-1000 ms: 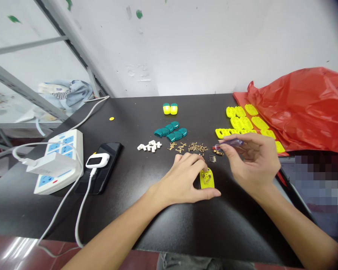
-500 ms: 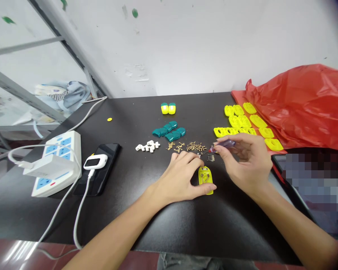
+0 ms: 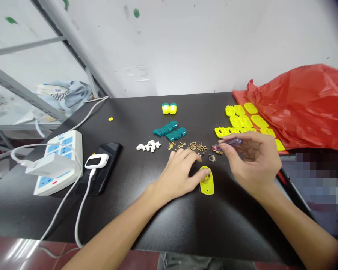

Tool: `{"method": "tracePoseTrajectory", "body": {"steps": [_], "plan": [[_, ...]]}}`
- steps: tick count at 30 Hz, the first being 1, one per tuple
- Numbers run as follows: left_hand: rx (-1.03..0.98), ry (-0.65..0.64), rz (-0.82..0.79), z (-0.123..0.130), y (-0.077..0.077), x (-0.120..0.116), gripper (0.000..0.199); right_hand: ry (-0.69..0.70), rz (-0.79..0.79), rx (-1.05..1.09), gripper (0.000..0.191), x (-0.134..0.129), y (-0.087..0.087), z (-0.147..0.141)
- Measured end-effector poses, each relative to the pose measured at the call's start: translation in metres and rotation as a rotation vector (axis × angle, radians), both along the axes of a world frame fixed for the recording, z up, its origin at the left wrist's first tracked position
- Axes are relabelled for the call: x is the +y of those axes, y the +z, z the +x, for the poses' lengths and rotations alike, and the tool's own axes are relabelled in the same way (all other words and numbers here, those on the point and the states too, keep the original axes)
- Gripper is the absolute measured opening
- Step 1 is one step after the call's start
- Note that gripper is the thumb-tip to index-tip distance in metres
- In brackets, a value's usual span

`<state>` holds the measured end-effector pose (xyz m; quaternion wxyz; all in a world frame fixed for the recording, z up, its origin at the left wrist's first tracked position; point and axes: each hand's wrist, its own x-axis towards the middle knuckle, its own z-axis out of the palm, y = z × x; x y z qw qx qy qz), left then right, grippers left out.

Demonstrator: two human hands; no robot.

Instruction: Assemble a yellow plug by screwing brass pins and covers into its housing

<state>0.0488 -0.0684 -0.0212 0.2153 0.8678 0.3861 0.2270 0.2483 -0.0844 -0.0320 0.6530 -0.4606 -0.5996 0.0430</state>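
My left hand [image 3: 178,176] rests low on the black tabletop [image 3: 169,221], its thumb lying over the top end of a yellow plastic housing [image 3: 207,189] that holds small brass parts. My right hand [image 3: 255,161] is raised a little to the right, pinching a small screwdriver with a clear purple handle [image 3: 229,142]. The tip of the screwdriver points left, close to a small group of brass parts [image 3: 217,152]. Loose brass screws and pins [image 3: 197,147], white plastic clips [image 3: 149,146] and teal plastic shells [image 3: 169,130] lie in rows beyond my hands.
Rows of yellow housings [image 3: 242,122] lie on a red sheet beside a crumpled red plastic bag [image 3: 301,108]. At the left stand a white power strip [image 3: 59,165] with cables, and a black phone [image 3: 101,180] under a white device [image 3: 96,161]. A pixelated patch covers the right edge.
My left thumb has slid up from the lower end of the yellow housing onto its top end. The screwdriver in my right hand has shifted slightly right.
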Motion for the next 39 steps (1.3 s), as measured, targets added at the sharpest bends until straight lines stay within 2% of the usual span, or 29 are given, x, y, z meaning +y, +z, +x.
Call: {"method": "tracePoseTrajectory", "body": {"steps": [3,6,10,14,21,25,28,30,33,39], "plan": [[-0.062,0.059,0.035,0.000,-0.005,0.002,0.020,0.004,0.002,0.042,0.037,0.000,0.004,-0.002],[-0.138,0.087,0.065,-0.001,-0.010,0.005,0.023,-0.016,0.035,0.077,0.038,-0.001,0.012,-0.004],[-0.186,0.077,0.084,-0.001,-0.013,0.008,0.029,0.034,0.064,0.164,0.036,-0.003,0.025,-0.007],[-0.225,0.044,0.104,0.001,-0.011,0.008,0.023,0.099,0.048,0.257,0.036,-0.005,0.032,-0.009],[-0.243,0.044,0.107,0.002,-0.010,0.006,0.014,0.120,0.030,0.282,0.037,-0.005,0.030,-0.008],[-0.174,0.054,0.117,0.000,-0.011,0.007,0.012,0.150,0.078,0.185,0.041,-0.009,0.026,-0.009],[-0.111,0.066,0.174,-0.002,-0.010,0.008,0.013,0.234,0.115,0.116,0.049,-0.015,0.027,-0.011],[-0.068,0.076,0.218,-0.002,-0.009,0.008,0.014,0.277,0.047,0.091,0.044,-0.018,0.030,-0.012],[-0.049,0.099,0.234,-0.003,-0.008,0.007,0.015,0.269,-0.077,0.084,0.032,-0.021,0.034,-0.014],[-0.129,0.104,0.251,-0.002,-0.014,0.006,0.011,0.285,-0.045,0.111,0.035,-0.019,0.030,-0.016]]}}
